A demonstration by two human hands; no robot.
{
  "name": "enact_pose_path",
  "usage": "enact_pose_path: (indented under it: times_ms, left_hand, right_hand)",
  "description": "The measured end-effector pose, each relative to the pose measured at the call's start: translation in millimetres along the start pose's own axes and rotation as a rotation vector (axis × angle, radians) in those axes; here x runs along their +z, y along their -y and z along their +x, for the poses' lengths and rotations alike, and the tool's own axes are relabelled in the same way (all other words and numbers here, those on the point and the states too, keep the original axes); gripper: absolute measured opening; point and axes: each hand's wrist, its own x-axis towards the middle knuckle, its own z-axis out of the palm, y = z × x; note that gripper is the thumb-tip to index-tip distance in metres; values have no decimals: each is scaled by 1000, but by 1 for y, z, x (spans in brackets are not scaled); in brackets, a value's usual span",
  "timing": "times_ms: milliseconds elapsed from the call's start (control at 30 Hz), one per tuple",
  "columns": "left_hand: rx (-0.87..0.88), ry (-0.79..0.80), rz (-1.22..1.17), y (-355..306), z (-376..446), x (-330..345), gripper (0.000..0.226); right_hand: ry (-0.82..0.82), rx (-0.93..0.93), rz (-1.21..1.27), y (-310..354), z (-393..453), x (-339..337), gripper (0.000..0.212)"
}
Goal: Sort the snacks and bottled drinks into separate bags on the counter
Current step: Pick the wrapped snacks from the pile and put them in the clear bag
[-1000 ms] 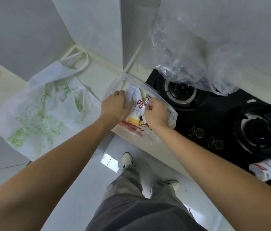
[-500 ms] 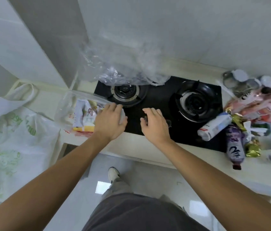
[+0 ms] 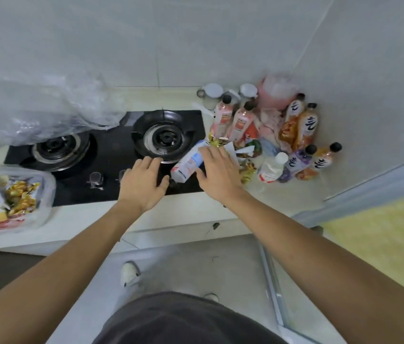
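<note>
A white carton (image 3: 189, 163) is lying tilted on the stove (image 3: 111, 155), bottles (image 3: 302, 127) crowded just right; both hands (image 3: 144, 181) (image 3: 217, 170) are spread, nothing gripped.

Soft, even, rather dim indoor light, no hard shadows. Faint glare on the plastic sheet (image 3: 47, 108) and the hob (image 3: 111, 155). Motion blur throughout, strongest on the bottles (image 3: 302, 127). Wide-angle bending at the edges; forearms stretched and soft near the lower corners.

A home kitchen: a black 2-burner gas hob (image 3: 111, 155) set in a tiled-wall counter (image 3: 176, 214)
</note>
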Motion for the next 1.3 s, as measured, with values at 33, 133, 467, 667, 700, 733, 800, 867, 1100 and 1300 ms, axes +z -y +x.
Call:
enact_pose_path:
  times_ms: [33, 133, 467, 667, 700, 733, 800, 867, 1100, 1300]
  left_hand:
    - [17, 3, -1, -16, 2, 3, 48]
    - [72, 12, 13, -53, 15, 11, 49]
    - [143, 93, -32, -105, 111, 51, 52]
    - [155, 171, -70, -116, 166, 78, 51]
    - [154, 183, -69, -117, 172, 81, 52]
    - [152, 194, -69, -118, 178, 83, 52]
    - [165, 208, -62, -121, 188, 89, 51]
    - [193, 220, -57, -125, 196, 95, 52]
    - [354, 299, 32, -147, 212, 116, 63]
    - [391, 303, 195, -162, 214, 126, 68]
  right_hand:
    - [-5, 10, -14, -15, -2, -6, 48]
    - [-15, 52, -26, -54, 0, -17, 48]
    - [107, 182, -70, -143, 60, -24, 48]
    - [307, 228, 29, -191, 107, -33, 40]
    - [361, 217, 56, -198, 113, -33, 38]
    - [404, 203, 71, -205, 119, -30, 38]
    - [452, 185, 81, -216, 128, -23, 40]
    - [493, 175, 85, -225, 134, -14, 44]
    - [662, 56, -6, -244, 146, 32, 23]
    - [609, -102, -118, -253, 151, 55, 12]
